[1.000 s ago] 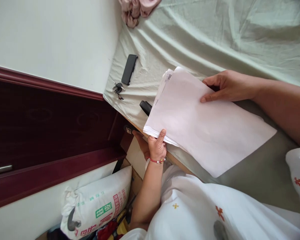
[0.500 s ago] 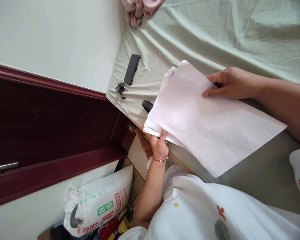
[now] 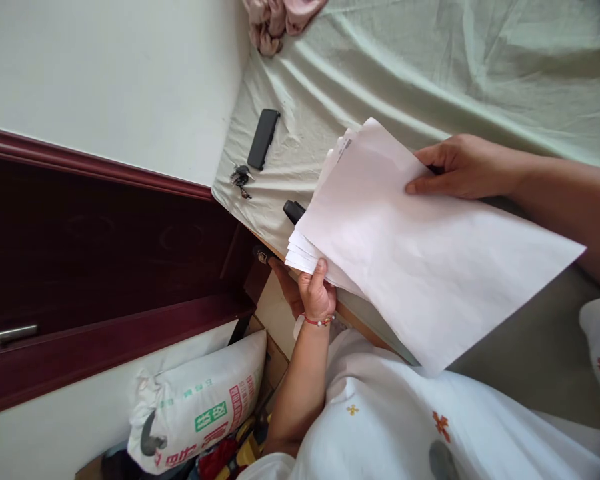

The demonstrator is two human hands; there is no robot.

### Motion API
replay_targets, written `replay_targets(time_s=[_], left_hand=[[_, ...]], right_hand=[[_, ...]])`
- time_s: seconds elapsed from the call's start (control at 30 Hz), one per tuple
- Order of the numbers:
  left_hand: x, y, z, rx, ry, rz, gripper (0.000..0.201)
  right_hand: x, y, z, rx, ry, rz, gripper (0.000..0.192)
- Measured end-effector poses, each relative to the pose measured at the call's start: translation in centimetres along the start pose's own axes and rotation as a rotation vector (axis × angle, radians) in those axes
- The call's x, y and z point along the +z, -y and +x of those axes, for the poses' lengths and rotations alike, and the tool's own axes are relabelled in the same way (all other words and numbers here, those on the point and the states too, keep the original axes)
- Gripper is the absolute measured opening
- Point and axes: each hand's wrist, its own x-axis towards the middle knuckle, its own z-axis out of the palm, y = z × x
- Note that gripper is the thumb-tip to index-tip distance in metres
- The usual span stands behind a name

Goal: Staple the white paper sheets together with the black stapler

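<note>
Both my hands hold a stack of white paper [image 3: 305,257] over the edge of a bed with a pale green sheet [image 3: 405,73]. My left hand [image 3: 316,293], with a red bead bracelet on the wrist, pinches the stack's near edge, thumb on top and fingers beneath. My right hand [image 3: 455,167] grips the far edge of the top sheet [image 3: 420,253], which is blank, lifted and fanned off the sheets below. Printed text shows on a lower sheet's corner [image 3: 344,148].
A black phone-like bar [image 3: 263,139] and a bunch of keys [image 3: 240,179] lie on the bed's corner. A black object [image 3: 293,211] pokes out from under the papers. Pink cloth [image 3: 280,20] lies at the top. A dark red door [image 3: 105,267] and a printed sack [image 3: 200,407] are at left.
The top sheet has slid and turned toward the right, away from the stack, so the lower sheets' edges now show. My left thumb has shifted on the stack's edge.
</note>
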Motion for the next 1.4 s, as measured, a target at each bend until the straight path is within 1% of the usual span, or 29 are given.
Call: replay_targets(time_s=[0.13, 0.27, 0.47, 0.6, 0.8, 1.0, 1.23, 1.4], left_hand=[[0.42, 0.18, 0.1, 0.006, -0.032, 0.036, 0.047], [0.73, 0.18, 0.04, 0.029, -0.04, -0.021, 0.048], [0.46, -0.11, -0.01, 0.022, -0.038, -0.089, 0.04], [0.38, 0.12, 0.03, 0.023, -0.039, -0.036, 0.035], [0.5, 0.47, 0.14, 0.036, -0.08, -0.047, 0.04], [0.41, 0.17, 0.12, -0.021, -0.126, -0.078, 0.044], [0.61, -0.07, 0.12, 0.004, -0.076, -0.08, 0.054], [0.4, 0.07, 0.05, 0.022, -0.02, -0.068, 0.056]], right_hand=[[-0.02, -0.2, 0.16, -0.012, -0.002, -0.015, 0.05], [-0.02, -0.24, 0.15, -0.022, -0.009, -0.021, 0.049], [-0.03, -0.06, -0.02, -0.036, -0.014, -0.011, 0.044], [-0.03, -0.09, 0.01, -0.024, -0.02, -0.01, 0.043], [-0.11, 0.01, 0.03, 0.019, -0.015, -0.008, 0.04], [0.01, -0.01, 0.02, -0.028, -0.028, -0.002, 0.047], [0.0, 0.05, -0.04, 0.003, -0.017, -0.002, 0.046], [-0.08, 0.17, -0.03, -0.006, -0.011, -0.004, 0.042]])
